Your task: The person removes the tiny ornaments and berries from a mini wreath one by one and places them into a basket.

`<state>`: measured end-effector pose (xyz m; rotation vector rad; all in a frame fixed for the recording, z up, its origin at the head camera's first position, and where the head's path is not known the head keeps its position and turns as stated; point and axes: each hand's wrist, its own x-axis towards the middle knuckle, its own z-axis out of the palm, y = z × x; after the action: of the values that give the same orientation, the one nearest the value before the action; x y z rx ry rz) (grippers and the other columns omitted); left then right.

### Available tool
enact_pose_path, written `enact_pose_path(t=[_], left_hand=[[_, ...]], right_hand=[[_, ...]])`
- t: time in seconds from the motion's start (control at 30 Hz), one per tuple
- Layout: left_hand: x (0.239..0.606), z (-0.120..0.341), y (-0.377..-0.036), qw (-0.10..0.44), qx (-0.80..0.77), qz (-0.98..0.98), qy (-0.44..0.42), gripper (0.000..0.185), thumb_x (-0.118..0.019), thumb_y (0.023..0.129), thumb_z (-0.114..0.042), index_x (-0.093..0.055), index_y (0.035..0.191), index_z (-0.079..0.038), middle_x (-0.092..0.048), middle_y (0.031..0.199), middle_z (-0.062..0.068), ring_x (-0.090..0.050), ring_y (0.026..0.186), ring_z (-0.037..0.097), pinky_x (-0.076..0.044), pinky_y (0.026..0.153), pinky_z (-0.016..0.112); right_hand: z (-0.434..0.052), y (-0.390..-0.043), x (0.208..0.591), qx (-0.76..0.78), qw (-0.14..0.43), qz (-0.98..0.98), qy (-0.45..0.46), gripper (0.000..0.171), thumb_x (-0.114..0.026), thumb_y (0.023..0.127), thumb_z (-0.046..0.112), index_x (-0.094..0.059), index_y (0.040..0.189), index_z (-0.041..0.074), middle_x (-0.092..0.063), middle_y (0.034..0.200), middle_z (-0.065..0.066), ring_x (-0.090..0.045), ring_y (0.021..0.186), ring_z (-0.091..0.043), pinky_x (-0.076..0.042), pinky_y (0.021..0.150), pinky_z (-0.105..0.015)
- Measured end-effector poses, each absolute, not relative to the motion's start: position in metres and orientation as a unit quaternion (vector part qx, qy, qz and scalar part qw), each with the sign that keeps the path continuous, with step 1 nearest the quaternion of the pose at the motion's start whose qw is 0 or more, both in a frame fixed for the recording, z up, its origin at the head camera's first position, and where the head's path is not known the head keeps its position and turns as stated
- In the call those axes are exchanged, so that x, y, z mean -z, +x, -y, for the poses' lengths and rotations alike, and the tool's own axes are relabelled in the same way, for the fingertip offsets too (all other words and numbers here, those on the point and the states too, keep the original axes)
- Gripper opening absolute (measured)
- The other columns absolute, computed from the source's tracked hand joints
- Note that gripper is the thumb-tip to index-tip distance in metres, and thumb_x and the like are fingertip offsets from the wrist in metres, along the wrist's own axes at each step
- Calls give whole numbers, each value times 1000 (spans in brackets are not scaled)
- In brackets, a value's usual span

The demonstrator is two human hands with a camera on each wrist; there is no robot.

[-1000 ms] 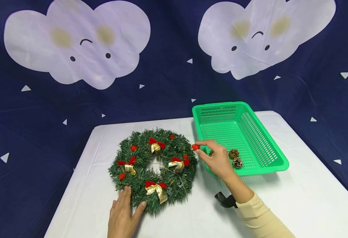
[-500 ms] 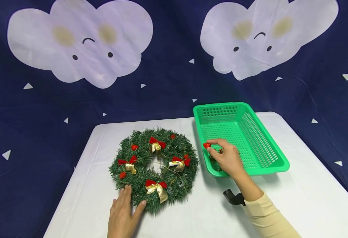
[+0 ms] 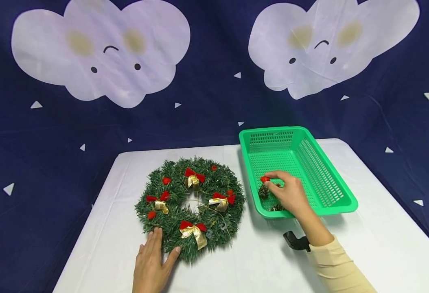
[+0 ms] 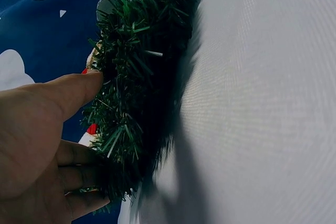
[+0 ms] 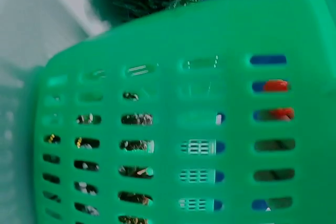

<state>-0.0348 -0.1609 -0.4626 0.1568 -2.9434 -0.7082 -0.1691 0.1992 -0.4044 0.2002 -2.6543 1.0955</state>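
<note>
My right hand (image 3: 291, 194) pinches a red berry (image 3: 264, 179) inside the green basket (image 3: 340, 191), centre-right of frame, just above a pine cone (image 3: 263, 191). My left hand (image 3: 150, 264) rests flat, fingers relaxed, on the wreath (image 3: 190, 207) at lower centre of the white tabletop (image 3: 364, 252).

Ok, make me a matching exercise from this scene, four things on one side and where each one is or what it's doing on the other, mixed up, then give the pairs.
Things:
1. left hand
2. right hand
3. red berry
4. pine cone

Places or states:
A. lying in the green basket, beside the fingers
B. resting flat against the near edge of the wreath
C. pinched between fingertips above the basket floor
D. reaching into the basket's near end

Pairs: 1-B, 2-D, 3-C, 4-A
</note>
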Motion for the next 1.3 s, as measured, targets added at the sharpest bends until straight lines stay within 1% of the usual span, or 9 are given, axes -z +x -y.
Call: enact_pose_path(t=[0.1,0.2,0.27,0.37,0.43,0.5,1.07,1.17,1.3], left_hand=[[462,161,-34,52,233,970,53,80,-59,88,-52,-37,142,3,-38,147,23,-35,137,41,-26,108,61],[462,161,-34,49,233,970,54,80,-59,88,-52,-37,143,3,-38,148,23,-34,137,41,-25,109,61],[462,161,-35,44,234,970,56,81,-58,88,-53,-37,143,3,-37,148,23,-34,137,41,-25,109,61],[461,161,-35,39,235,969,58,81,-57,88,-54,-36,143,2,-36,149,23,-33,138,41,-24,110,61],[461,161,-35,40,236,969,57,81,-57,88,-53,-36,143,2,-36,149,23,-33,138,41,-24,110,61],[461,161,-35,45,236,969,55,81,-58,88,-53,-37,143,3,-37,148,23,-33,138,41,-25,109,61],[461,161,-35,38,236,969,58,81,-58,88,-52,-35,143,3,-35,149,23,-32,138,41,-24,110,61],[461,161,-36,38,235,970,57,81,-58,88,-53,-36,143,3,-35,149,23,-32,138,41,-24,110,61],[462,161,-36,45,234,970,55,81,-59,88,-52,-36,143,3,-36,149,23,-33,138,41,-25,109,61]], right_hand=[[-202,-171,404,-372,111,920,59,26,-67,87,22,-69,112,14,-69,113,-11,-38,51,-14,-35,50,-28],[-206,-173,404,-366,92,925,53,25,-67,87,21,-69,111,13,-70,111,-12,-36,51,-12,-34,49,-27],[-209,-175,404,-359,90,928,52,24,-66,87,19,-69,110,13,-71,109,-12,-45,59,-14,-37,54,-28],[-213,-177,404,-351,87,931,55,24,-66,87,16,-69,109,11,-71,109,-12,-63,80,-26,-48,68,-37],[-216,-178,403,-347,79,933,56,24,-66,87,15,-69,110,9,-71,110,-12,-63,102,-34,-50,81,-45],[-218,-179,403,-345,64,935,55,24,-65,88,16,-68,111,9,-70,111,-12,-60,111,-38,-48,87,-52],[-220,-182,403,-331,36,941,54,23,-64,89,22,-69,109,11,-70,111,-11,-62,106,-36,-49,79,-46],[-215,-180,401,-332,46,940,60,23,-65,89,22,-70,108,12,-71,110,-10,-64,102,-32,-49,79,-45],[-206,-178,399,-342,47,936,68,22,-65,89,23,-70,108,14,-71,110,-9,-66,85,-25,-48,69,-36]])
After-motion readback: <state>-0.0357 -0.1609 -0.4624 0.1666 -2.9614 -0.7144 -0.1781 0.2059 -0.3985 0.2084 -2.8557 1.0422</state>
